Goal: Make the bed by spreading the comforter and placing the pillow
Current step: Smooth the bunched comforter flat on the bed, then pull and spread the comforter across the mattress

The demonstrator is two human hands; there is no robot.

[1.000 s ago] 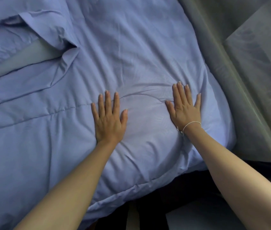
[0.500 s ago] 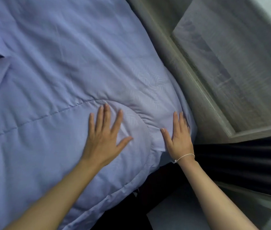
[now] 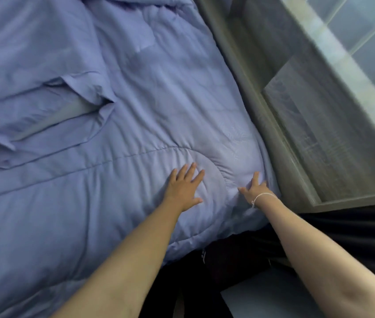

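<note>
Head view, 1 frame. The comforter, pale blue and quilted, covers the bed from its near edge to the far end; a curved stitch line arcs round the near right corner of the bed. The left hand lies flat on the comforter just inside that arc, fingers straight and spread wide, holding nothing: judged a pressing or smoothing contact that pins the fabric while the corner is settled. The right hand, wearing a thin white bracelet, rests at the right edge of the bed, thumb out to the left and fingers bent over the comforter's border; whether they pinch the cloth or only push it down cannot be told. Its position suggests the edge is being tucked or drawn toward the gap beside the grey wooden frame, which runs along the right side of the bed. The pillow, in a matching blue case with an open flap, lies at the left edge of the bed, well apart from both hands and on top of the bedding; judged not yet set in its final place. Dark fabric hangs below the near right corner. No brand, label or legible writing shows.
</note>
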